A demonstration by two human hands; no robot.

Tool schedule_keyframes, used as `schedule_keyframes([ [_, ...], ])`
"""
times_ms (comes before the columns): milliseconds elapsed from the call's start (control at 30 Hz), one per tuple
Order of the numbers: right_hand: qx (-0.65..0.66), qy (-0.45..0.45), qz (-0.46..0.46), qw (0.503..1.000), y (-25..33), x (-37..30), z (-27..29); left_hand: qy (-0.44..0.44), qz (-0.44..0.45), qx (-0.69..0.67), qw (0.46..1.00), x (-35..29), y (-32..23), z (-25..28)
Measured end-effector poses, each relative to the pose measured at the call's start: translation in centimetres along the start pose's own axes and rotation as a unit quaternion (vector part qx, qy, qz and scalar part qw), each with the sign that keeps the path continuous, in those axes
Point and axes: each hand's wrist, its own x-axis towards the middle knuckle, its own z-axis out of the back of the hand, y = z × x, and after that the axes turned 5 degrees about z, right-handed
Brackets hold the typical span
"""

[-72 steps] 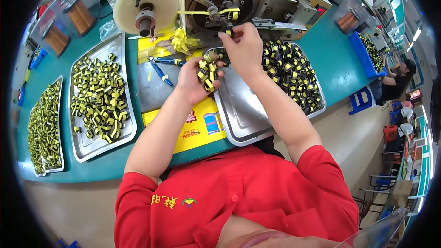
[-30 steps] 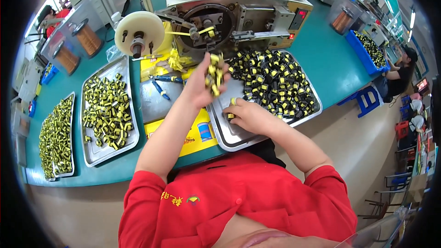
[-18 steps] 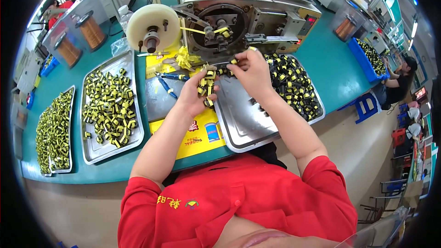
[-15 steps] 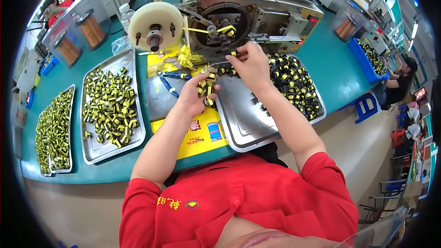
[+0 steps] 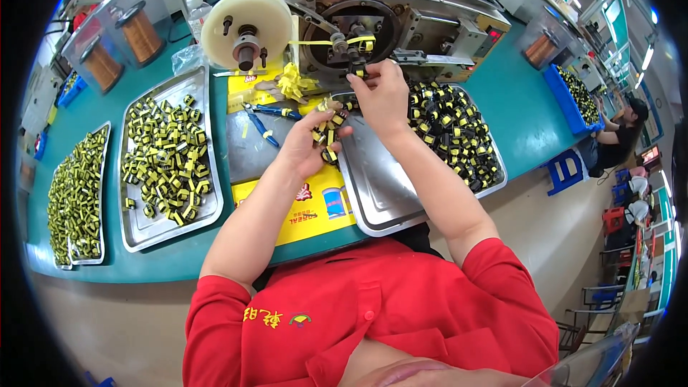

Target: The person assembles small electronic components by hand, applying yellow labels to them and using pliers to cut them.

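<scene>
My left hand (image 5: 299,145) is curled round several small black coil bobbins (image 5: 328,133) wrapped in yellow tape, just in front of the machine. Between thumb and fingertips, my right hand (image 5: 381,100) pinches one such bobbin close under the winding head (image 5: 347,41) of the metal taping machine (image 5: 423,1). Another yellow-banded bobbin sits up on that head, where a strip of yellow tape (image 5: 312,43) runs in from a large cream reel (image 5: 244,29). Whether the pinched bobbin touches the head, I cannot tell.
Bobbins fill a metal tray (image 5: 383,208) on the right and another tray (image 5: 147,236) on the left, with more at far left. Blue-handled cutters (image 5: 261,129) and crumpled yellow tape (image 5: 294,82) lie beside my left hand. A co-worker (image 5: 623,129) sits at far right.
My right hand has shifted slightly left and up, bringing its bobbin nearer the winding head. My left hand keeps its handful in nearly the same place.
</scene>
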Motion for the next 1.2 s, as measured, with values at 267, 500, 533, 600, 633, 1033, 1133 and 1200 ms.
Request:
schedule_keyframes([
  [267,0.02,0.033,-0.035,0.999,-0.4,0.3,0.0,-0.007,-0.003,-0.01,1.0,0.1,0.1,-0.1],
  [500,0.046,0.025,-0.039,0.998,-0.5,0.2,0.4,0.009,-0.007,-0.006,1.0,0.1,0.1,-0.4],
  [533,0.046,0.025,-0.041,0.998,-0.5,0.0,1.0,-0.004,-0.002,-0.005,1.0,-0.1,0.1,-0.4],
  [600,0.112,0.103,-0.102,0.983,0.1,-0.6,2.3,-0.01,-0.009,-0.006,1.0,-0.5,-0.2,-0.4],
  [633,0.113,0.104,-0.103,0.983,0.1,-1.3,2.9,-0.015,-0.018,-0.008,1.0,-0.5,-0.3,-0.3],
  [1033,-0.184,0.283,0.201,0.92,-4.1,-2.5,-1.5,0.02,-0.017,-0.004,1.0,0.1,-0.1,-0.2],
  [1133,-0.133,0.326,0.126,0.927,-4.1,-1.6,-1.7,0.024,-0.017,0.006,1.0,0.2,0.1,-0.4],
  [1200,-0.079,0.359,0.073,0.927,-3.4,-1.2,-1.3,0.024,-0.012,-0.003,1.0,0.1,-0.1,-0.1],
])
